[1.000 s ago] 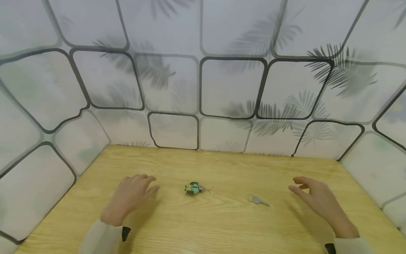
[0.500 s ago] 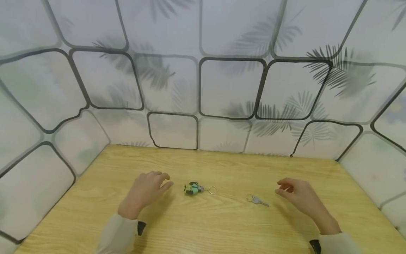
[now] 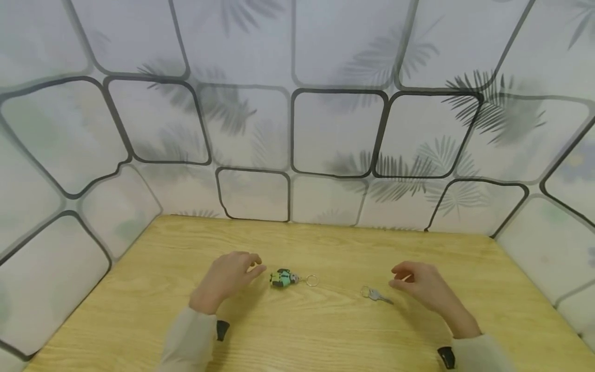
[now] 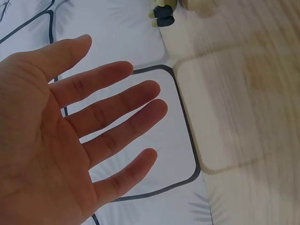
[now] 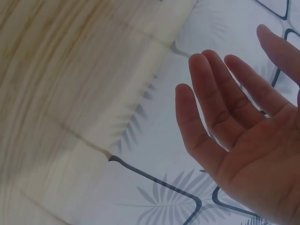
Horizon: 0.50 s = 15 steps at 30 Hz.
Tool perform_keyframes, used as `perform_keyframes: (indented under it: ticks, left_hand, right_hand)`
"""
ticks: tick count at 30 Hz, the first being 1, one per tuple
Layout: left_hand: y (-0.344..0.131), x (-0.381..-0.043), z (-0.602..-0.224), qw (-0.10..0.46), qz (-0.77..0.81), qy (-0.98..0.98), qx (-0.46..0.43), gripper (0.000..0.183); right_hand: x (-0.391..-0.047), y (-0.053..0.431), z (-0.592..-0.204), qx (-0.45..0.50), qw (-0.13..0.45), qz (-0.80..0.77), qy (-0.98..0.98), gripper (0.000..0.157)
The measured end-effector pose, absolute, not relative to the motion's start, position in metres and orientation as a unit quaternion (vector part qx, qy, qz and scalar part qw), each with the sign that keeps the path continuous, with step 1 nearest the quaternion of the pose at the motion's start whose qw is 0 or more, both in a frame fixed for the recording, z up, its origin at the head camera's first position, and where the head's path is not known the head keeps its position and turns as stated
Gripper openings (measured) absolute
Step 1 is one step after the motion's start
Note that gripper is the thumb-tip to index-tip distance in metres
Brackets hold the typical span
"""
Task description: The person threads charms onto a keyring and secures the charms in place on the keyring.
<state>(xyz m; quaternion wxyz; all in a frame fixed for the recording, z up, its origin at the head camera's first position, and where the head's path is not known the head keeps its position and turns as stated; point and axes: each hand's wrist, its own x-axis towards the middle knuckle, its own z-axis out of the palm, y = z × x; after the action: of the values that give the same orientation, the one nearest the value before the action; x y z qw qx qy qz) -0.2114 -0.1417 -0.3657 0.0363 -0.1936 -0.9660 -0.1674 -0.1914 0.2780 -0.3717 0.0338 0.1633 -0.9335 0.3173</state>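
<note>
A small green and black figurine keychain (image 3: 281, 278) lies on the wooden table, its metal ring (image 3: 312, 280) pointing right. To its right is a silver key (image 3: 379, 296) with a thin ring of its own. My left hand (image 3: 229, 277) hovers just left of the figurine, thumb and fingers spread and relaxed, holding nothing. In the left wrist view the palm (image 4: 51, 140) faces the camera, and the figurine's dark feet (image 4: 164, 16) show at the top. My right hand (image 3: 420, 285) hangs beyond the key's right side, fingers loosely bent around nothing; its palm (image 5: 262, 159) shows in the right wrist view.
The light wooden tabletop (image 3: 297, 330) spreads under both hands. A pale wall covering (image 3: 334, 129) with dark rounded outlines and leaf prints rises behind the table and on both sides. Black bands (image 3: 222, 330) show at the sleeve cuffs.
Both hands have moved inward over the table, the left one rightward to the figurine keychain and the right one leftward to the key. The keychain and key lie where they were.
</note>
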Motion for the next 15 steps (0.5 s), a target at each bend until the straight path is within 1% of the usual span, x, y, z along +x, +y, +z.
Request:
perform_keyframes:
  ticks: [5, 11, 15]
  left_hand:
    - [-0.136, -0.215, -0.367, 0.023, -0.183, -0.964, -0.191, 0.024]
    - [-0.129, -0.220, -0.366, 0.015, -0.213, -0.956, -0.200, 0.022]
    - [-0.126, -0.225, -0.363, -0.005, -0.246, -0.945, -0.213, 0.022]
  right_hand:
    - [-0.193, 0.273, -0.373, 0.175, 0.015, 0.334, -0.926, 0.029]
    - [-0.196, 0.273, -0.375, 0.177, 0.010, 0.333, -0.926, 0.029]
    - [-0.199, 0.272, -0.374, 0.172, 0.003, 0.330, -0.928, 0.029]
